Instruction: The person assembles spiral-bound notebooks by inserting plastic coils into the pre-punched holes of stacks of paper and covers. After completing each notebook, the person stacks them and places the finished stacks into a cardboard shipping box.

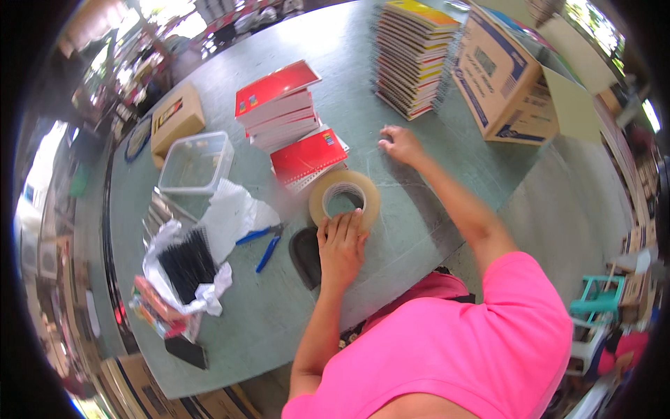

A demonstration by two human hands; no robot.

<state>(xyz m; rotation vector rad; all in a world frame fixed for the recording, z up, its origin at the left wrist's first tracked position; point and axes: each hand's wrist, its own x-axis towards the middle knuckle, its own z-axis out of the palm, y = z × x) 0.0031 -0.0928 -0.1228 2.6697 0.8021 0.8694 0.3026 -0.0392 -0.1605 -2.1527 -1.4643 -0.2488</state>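
Note:
My left hand (342, 244) grips the near rim of a wide roll of clear tape (372, 199), fingers over its edge. The roll lies on the green table in front of me. Just beyond it is a short stack of red-covered notebooks (310, 157), with a taller red stack (279, 91) behind. Farther right, my right hand (401, 145) is over the table, its fingers curled together; anything in them is too small to make out. Past that hand rises a tall stack of spiral-bound notebooks (413, 63). A dark, rounded flat object (304, 258) lies beside my left hand.
Left on the table are blue-handled pliers (269, 253), a clear plastic tub (197, 164), a brown box (178, 119) and a bundle of thin black strips (187, 265) in white wrapping. An open cardboard box (499, 77) stands far right. A teal stool (599, 297) is on the floor.

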